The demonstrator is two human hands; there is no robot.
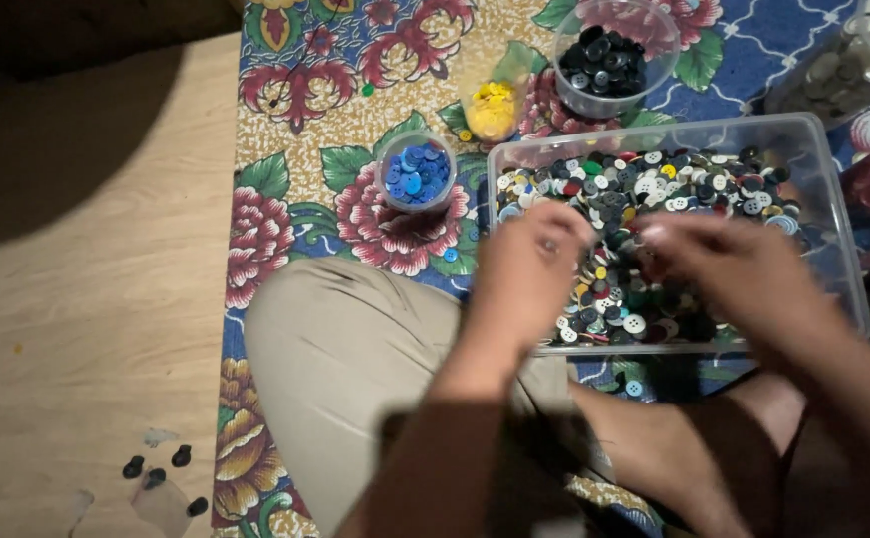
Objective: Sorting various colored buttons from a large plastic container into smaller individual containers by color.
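Directly beneath my fingers lies the clear tub (821, 214) of mixed buttons (644, 189); left hand (526, 269) curled, right hand (744, 269) nearer, blurred, grip impossible to tell.

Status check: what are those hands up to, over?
Left hand and right hand over the button bin, blurred; grip unclear. Blue cup, yellow cup, black tub beyond. Nothing blocking.
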